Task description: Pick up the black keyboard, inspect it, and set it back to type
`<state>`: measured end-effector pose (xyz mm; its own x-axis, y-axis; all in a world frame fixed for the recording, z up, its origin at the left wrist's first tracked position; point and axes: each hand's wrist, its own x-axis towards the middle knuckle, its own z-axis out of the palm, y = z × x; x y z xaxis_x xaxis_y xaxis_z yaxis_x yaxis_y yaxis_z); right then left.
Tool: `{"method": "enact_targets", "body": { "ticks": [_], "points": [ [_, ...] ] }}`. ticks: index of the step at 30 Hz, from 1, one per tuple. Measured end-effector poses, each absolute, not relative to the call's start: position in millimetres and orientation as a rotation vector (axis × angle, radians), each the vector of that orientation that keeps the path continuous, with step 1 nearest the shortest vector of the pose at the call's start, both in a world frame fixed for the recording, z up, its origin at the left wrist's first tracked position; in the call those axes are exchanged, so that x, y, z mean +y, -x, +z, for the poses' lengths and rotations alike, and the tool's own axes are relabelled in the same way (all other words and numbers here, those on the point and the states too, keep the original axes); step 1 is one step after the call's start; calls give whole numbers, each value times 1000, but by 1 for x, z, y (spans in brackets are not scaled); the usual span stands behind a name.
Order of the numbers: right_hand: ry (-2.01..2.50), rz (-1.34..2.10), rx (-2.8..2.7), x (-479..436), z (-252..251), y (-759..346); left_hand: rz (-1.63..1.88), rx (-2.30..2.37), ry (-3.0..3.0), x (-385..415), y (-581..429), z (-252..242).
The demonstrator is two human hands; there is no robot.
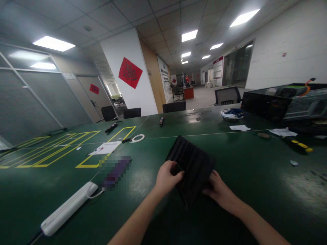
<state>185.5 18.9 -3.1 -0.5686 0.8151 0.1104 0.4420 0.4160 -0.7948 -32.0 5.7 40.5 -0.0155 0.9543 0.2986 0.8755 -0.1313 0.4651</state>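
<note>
Remotely, I had the left hand (167, 177) and right hand (221, 192) gripping a black ribbed panel (193, 165) by opposite edges; even pressure seemed wisest.

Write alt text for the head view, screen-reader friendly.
A person's left hand and right hand grip a black ridged panel, held at an angle at a green table. A long white bar with a cable lies at picture left; an open black case sits at far right. Beyond the table are office chairs.
</note>
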Motion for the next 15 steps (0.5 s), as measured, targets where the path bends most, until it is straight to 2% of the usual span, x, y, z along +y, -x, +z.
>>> {"method": "enact_targets", "body": {
  "ticks": [5,15],
  "points": [
    [1171,1182,-2109,21,0,-187,383,2612,-1795,56,85,60],
    [1149,1270,-2082,19,6,-188,215,2800,-1632,104,124,52]
  ]
}}
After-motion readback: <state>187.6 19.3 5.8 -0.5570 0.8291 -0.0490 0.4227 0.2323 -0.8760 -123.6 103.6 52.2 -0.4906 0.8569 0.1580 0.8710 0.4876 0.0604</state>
